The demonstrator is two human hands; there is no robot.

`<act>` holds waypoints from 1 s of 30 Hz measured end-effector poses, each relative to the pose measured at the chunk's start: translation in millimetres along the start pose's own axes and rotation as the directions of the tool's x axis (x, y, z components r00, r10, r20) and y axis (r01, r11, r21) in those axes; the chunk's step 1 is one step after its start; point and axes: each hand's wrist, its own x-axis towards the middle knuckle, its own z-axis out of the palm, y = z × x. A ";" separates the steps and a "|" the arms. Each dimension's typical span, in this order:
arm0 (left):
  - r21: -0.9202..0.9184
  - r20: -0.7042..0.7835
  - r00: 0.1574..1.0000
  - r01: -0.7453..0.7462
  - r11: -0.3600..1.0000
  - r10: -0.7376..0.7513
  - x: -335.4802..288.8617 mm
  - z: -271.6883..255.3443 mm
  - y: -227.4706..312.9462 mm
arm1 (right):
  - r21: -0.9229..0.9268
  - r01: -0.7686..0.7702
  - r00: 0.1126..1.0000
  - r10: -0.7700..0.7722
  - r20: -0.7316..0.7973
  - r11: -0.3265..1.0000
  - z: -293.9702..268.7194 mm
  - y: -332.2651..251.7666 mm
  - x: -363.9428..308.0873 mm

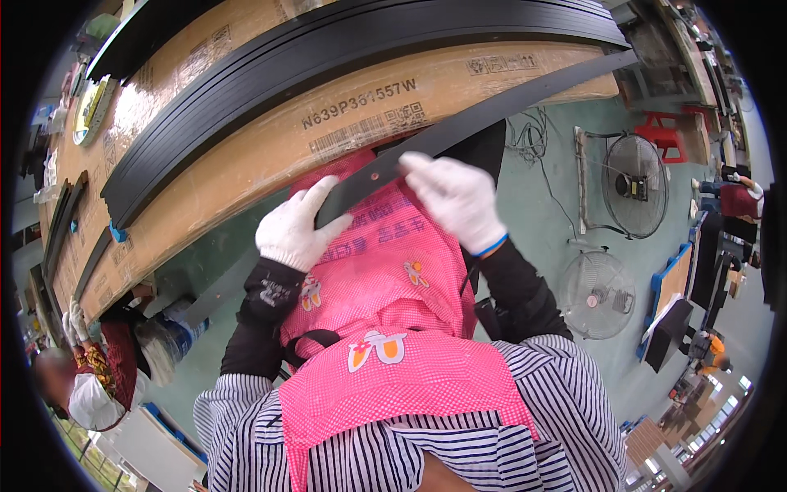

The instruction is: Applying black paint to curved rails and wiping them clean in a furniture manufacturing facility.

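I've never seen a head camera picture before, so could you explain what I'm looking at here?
Of course. There's no machine working here: these are a person's own hands in white gloves. The view comes from a wide fisheye camera on their head, looking down, so straight edges seem curved. The left hand grips one end of a long dark strip. The right hand is at its edge, though blur hides whether it touches. Beyond, a stack of similar strips lies on a cardboard surface. The pink cloth below is the person's apron.
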 end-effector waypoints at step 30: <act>0.050 -0.120 0.993 0.002 0.999 0.004 -86.6 12.8 -63.5 | -0.009 -0.101 0.982 0.098 -0.160 0.995 -40.5 47.3 2.1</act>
